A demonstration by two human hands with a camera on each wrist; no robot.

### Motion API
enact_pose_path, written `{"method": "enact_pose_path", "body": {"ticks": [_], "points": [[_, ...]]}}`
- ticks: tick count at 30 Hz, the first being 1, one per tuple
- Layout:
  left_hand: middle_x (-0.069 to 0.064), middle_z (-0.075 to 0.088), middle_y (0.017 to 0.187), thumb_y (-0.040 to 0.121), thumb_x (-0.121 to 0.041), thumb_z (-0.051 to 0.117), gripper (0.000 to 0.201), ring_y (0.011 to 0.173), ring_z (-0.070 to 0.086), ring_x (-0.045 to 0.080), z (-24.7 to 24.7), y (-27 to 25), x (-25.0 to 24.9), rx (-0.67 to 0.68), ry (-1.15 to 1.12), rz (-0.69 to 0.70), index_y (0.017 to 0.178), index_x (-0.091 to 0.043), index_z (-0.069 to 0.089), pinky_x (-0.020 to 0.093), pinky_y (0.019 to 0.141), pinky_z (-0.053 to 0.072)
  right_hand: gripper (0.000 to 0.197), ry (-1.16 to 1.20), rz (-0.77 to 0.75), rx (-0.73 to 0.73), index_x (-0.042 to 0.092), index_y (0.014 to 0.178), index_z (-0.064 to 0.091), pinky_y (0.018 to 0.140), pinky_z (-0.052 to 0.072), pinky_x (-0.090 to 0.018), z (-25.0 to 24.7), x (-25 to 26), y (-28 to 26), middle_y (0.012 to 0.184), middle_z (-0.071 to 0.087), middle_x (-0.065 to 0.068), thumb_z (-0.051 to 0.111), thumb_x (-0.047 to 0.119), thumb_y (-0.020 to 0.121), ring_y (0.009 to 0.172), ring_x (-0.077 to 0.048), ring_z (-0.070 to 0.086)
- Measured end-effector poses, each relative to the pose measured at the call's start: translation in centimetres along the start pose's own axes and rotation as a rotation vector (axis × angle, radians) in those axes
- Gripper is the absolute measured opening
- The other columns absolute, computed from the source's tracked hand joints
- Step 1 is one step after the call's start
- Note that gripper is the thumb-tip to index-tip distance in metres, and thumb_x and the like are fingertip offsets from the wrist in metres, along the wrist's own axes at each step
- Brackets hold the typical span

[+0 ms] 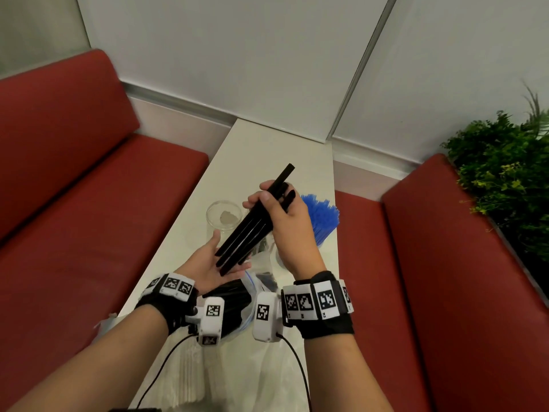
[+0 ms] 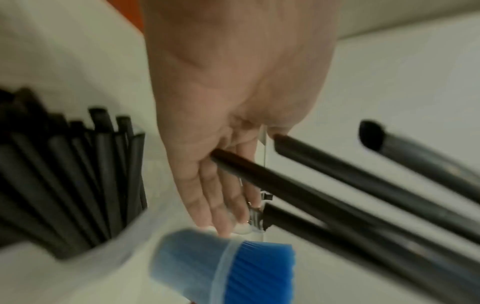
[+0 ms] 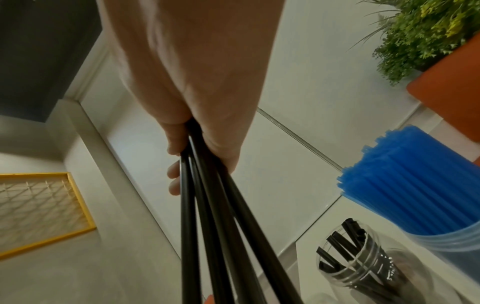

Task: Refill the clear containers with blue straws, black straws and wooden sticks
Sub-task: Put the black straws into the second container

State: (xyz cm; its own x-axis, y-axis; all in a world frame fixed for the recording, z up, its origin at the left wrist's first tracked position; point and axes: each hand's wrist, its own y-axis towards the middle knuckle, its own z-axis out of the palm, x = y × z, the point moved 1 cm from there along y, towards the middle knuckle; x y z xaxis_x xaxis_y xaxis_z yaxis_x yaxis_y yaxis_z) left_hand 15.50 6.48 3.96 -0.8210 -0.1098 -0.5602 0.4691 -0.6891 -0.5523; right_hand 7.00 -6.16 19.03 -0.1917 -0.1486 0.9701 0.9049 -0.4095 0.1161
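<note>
My right hand (image 1: 276,203) grips a bunch of black straws (image 1: 252,224) above the narrow white table (image 1: 258,150); the straws slant down to the left. My left hand (image 1: 214,263) lies open, palm up, and the straws' lower ends (image 2: 298,185) touch its palm. An empty clear container (image 1: 224,221) stands to the left. A clear container with a few black straws (image 3: 348,263) stands under my hands. A container of blue straws (image 1: 322,218) stands to the right. A plastic bag of black straws (image 1: 234,301) lies near my wrists.
Red padded benches (image 1: 89,203) flank the table on both sides. A green plant (image 1: 505,173) grows behind the right bench. White wall panels (image 1: 237,55) close off the table's far end. Clear plastic wrapping (image 1: 237,376) lies on the table's near part.
</note>
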Motion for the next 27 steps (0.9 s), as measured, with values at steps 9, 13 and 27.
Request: {"method": "enact_pose_path", "body": {"ticks": [9,13,27], "points": [[0.023,0.070,0.097,0.089,-0.027,0.064,0.039,0.087,0.071,0.033,2.5,0.3,0.0,0.104,-0.328,-0.117,0.097,0.010,0.073,0.045,0.084,0.057,0.013,0.072,-0.038,-0.132,0.018,0.108,0.064,0.098,0.054,-0.057,-0.8,-1.6,0.7,0.088,0.070,-0.010,0.063,0.012,0.097,0.090,-0.031,0.071],[0.018,0.068,0.092,0.081,-0.011,0.063,0.022,0.085,0.070,0.027,4.5,0.5,-0.2,0.133,-0.331,-0.073,0.090,0.005,0.074,0.040,0.078,0.058,0.013,0.011,0.017,-0.108,0.013,0.109,0.065,0.093,0.059,-0.041,-0.5,-3.1,0.3,0.085,0.072,-0.004,0.064,0.010,0.097,0.087,-0.022,0.073],[0.003,0.045,0.064,0.096,-0.016,0.043,0.021,0.035,0.031,0.007,4.4,1.7,-0.6,0.114,0.024,-0.197,0.077,-0.010,0.048,0.015,0.028,0.019,0.015,-0.034,0.089,0.004,0.016,0.087,0.062,0.078,0.049,-0.038,-1.4,-5.0,2.0,0.075,0.057,-0.004,0.076,0.021,0.088,0.073,-0.019,0.056]]}}
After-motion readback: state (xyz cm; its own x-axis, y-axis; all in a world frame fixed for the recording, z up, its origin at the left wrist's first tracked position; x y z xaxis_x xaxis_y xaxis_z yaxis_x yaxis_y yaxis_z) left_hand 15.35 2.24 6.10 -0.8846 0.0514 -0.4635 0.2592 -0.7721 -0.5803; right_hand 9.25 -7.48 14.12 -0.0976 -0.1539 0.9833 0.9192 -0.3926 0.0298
